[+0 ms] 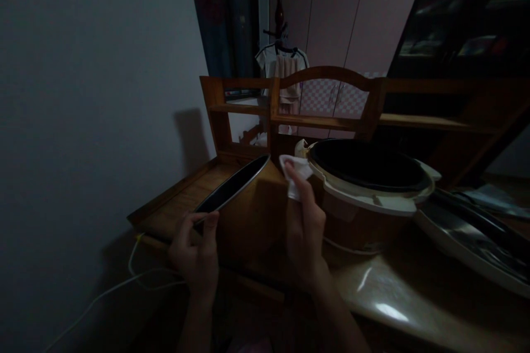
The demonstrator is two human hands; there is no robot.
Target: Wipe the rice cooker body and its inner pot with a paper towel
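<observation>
An inner cooking pot point(250, 215) with a dull golden-brown outside and a dark inside is tilted on its side over the table edge, its mouth facing up and left. My left hand point(197, 251) pinches its rim at the near left. A folded white tissue point(298, 168) is between the fingers of my right hand point(304, 226), just right of the pot; whether it touches the pot I cannot tell. Close by on the right, an electric cooker body point(356, 215) stands upright with its dark round opening facing up.
A cooker lid point(476, 237) with a black handle lies at the right. The wooden table point(385, 287) has a raised shelf back point(325, 120) behind the cooker. A white cable point(107, 292) hangs at the left, beside a plain wall point(99, 94).
</observation>
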